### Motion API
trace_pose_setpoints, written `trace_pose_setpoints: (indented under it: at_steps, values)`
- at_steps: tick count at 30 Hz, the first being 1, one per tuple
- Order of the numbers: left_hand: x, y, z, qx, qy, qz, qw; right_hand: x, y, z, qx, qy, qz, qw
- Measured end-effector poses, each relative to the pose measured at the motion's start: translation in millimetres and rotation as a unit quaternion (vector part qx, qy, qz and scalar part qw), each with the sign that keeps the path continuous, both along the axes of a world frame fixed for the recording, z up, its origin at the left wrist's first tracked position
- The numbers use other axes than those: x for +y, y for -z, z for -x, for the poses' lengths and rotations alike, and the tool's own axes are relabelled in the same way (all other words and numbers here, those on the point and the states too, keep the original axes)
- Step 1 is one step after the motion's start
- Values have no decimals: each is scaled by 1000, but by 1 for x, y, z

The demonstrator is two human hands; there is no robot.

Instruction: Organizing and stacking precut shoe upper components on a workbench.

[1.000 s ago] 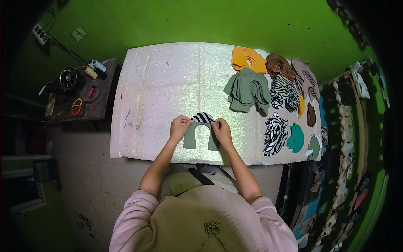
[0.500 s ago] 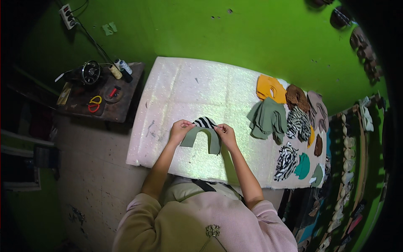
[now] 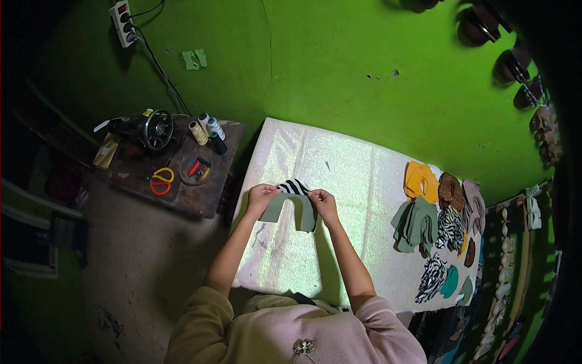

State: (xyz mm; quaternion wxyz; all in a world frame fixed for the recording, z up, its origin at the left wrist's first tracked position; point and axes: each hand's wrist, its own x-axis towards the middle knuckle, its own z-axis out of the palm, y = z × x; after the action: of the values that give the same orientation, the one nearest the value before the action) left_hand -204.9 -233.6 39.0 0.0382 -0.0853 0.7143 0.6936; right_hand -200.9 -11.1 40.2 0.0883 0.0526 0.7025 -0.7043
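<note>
A U-shaped olive-green piece (image 3: 308, 222), like cut fabric or thin leather, is held up over the white table cover, its two legs pointing toward me. Along the top of its curve lies a black-and-white zebra-print piece (image 3: 293, 185). My left hand (image 3: 262, 199) pinches the left end where both pieces meet. At the right end my right hand (image 3: 324, 205) pinches the same two layers. The fingertips hide the edges they grip, and I cannot tell whether the layers are joined.
Stacks of cut pieces in orange (image 3: 422, 182), green (image 3: 417, 224), brown and zebra print lie on the table's right. To the left, a dark stand (image 3: 200, 205) carries a sewing machine (image 3: 159, 129), thread cones (image 3: 197, 133) and red-and-yellow-handled scissors (image 3: 162, 182). Shoe-like items line a right-hand rack (image 3: 504, 267).
The view has shifted, so the table and stand sit lower and farther right. Against the table, both hands and the held pieces have moved left and slightly away from me. Both grips stay.
</note>
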Motion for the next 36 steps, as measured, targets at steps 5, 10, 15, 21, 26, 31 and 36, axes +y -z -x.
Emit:
trace_pose_setpoints:
  at_steps: [5,10,15,21,26,31,36]
  values:
    - [-25,11,55,16,5,25,1000,-30,9,48,2,30,3,1000]
    - [-36,22,119,27,8,37,999,-40,23,106,3,39,-29,999]
    - [-35,31,174,47,-5,41,998,-44,35,158,32,57,-94,993]
    - [-41,39,221,69,13,153,986,-51,34,201,34,71,-152,985]
    - [-43,39,243,38,6,175,984,-53,31,224,23,75,-205,976]
    - [-38,41,259,12,-3,159,987,-54,39,238,35,91,-234,967]
    - [-49,57,270,27,-23,156,987,-67,28,242,46,89,-285,953]
